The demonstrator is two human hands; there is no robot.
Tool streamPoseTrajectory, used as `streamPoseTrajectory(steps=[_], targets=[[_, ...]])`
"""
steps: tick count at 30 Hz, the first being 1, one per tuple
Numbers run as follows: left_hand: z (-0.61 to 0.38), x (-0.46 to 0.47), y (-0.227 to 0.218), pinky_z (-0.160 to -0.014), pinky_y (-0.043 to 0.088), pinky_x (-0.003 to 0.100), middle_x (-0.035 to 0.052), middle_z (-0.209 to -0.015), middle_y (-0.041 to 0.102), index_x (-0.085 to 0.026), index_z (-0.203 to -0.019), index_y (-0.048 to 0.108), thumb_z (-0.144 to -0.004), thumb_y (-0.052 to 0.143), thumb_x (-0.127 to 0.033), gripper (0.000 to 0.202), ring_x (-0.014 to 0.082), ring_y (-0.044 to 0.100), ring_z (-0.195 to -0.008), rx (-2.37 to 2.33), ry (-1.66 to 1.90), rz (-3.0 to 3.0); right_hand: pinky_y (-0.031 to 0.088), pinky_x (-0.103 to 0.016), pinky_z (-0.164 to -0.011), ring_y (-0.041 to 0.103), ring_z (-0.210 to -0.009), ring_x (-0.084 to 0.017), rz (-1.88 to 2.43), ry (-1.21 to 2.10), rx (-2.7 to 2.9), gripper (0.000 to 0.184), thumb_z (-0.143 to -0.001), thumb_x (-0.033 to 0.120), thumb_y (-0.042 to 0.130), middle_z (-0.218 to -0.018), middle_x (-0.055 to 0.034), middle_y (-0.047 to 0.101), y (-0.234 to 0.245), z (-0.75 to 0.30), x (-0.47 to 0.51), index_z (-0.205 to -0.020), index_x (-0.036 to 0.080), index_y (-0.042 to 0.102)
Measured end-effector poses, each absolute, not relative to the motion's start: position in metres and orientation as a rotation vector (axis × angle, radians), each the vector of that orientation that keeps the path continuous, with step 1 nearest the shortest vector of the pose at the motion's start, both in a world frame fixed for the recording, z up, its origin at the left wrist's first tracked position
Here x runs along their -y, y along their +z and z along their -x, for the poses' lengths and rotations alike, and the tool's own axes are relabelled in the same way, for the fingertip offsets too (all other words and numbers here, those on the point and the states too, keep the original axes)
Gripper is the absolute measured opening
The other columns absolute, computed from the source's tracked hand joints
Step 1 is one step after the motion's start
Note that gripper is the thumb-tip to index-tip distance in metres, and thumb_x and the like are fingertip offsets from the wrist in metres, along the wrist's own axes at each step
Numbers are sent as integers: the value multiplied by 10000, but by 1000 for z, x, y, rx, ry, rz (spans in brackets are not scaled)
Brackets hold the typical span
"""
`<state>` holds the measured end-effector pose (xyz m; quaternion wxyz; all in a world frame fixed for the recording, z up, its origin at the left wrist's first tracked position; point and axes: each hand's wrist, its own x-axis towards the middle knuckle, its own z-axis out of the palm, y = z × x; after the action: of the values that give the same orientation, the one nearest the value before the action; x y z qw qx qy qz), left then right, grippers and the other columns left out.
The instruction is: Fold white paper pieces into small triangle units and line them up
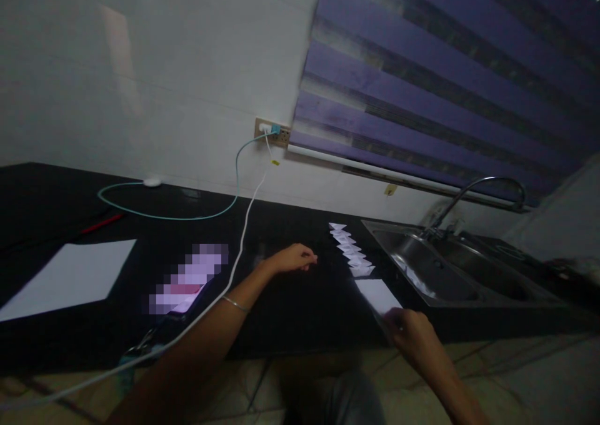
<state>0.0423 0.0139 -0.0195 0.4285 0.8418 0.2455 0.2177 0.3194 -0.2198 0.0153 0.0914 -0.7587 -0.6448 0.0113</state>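
Note:
My left hand [295,258] hovers over or rests on the black counter, fingers curled together, with nothing visible in them. At the counter's front, my right hand [412,331] pinches the near corner of a white rectangular piece of paper [379,295]; whether it is one sheet or a stack I cannot tell. Just beyond that paper runs a row of several small folded white paper pieces [349,247], pointed and overlapping, reaching toward the wall. They lie to the right of my left hand, apart from it.
To the left are a large white sheet [70,275] and a phone [187,287] with a lit, blurred screen. A white cable [244,231] crosses above my left forearm. A teal cable [187,217] loops behind. On the right sits a steel sink [431,269] with a curved faucet [469,190].

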Motion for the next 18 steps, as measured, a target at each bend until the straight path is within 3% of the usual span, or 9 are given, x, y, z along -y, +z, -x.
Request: streamPoseTrajectory(steps=[3, 6, 9, 12, 15, 18], targets=[[-41, -11, -16, -592, 389, 232, 34, -723, 663, -132, -943, 724, -933, 508, -521, 444, 124, 557, -611, -618, 537, -2080, 371, -294, -581, 724, -737, -249, 2289, 33, 1904, 310, -913, 332, 482, -729, -114, 740, 16, -319, 218, -681, 216, 652], [-41, -11, -16, -584, 381, 230, 34, -728, 667, -136, -939, 725, -928, 515, -542, 457, 123, 557, -608, -602, 538, -2086, 384, -279, -573, 696, -667, -223, 2278, 68, 1846, 125, -853, 273, 526, -730, -80, 730, 15, -320, 218, -847, 215, 636], [-41, -13, -18, -579, 377, 229, 36, -734, 664, -135, -957, 725, -924, 514, -563, 478, 125, 560, -613, -599, 523, -2088, 427, -271, -613, 668, -649, -200, 2167, 227, 1769, 228, -778, 243, 586, -739, -43, 721, 14, -323, 216, -1001, 202, 617], [-41, -14, -20, -597, 390, 235, 39, -732, 666, -135, -934, 725, -924, 504, -586, 503, 130, 561, -624, -578, 534, -2101, 429, -275, -620, 635, -656, -196, 2070, 449, 1728, 156, -720, 308, 668, -704, -32, 688, 13, -331, 212, -816, 187, 649], [-40, -14, -20, -611, 399, 238, 39, -744, 670, -141, -955, 720, -929, 492, -597, 511, 129, 562, -624, -570, 527, -2105, 434, -283, -639, 600, -659, -188, 1874, 701, 1716, 292, -733, 433, 693, -650, -20, 630, 14, -343, 210, -615, 183, 598], [-40, -13, -19, -609, 399, 240, 45, -763, 677, -142, -942, 718, -929, 491, -598, 510, 132, 572, -631, -582, 524, -2109, 455, -294, -646, 609, -678, -193, 1743, 832, 1551, 347, -753, 526, 700, -702, -26, 648, 17, -358, 213, -680, 190, 655]])
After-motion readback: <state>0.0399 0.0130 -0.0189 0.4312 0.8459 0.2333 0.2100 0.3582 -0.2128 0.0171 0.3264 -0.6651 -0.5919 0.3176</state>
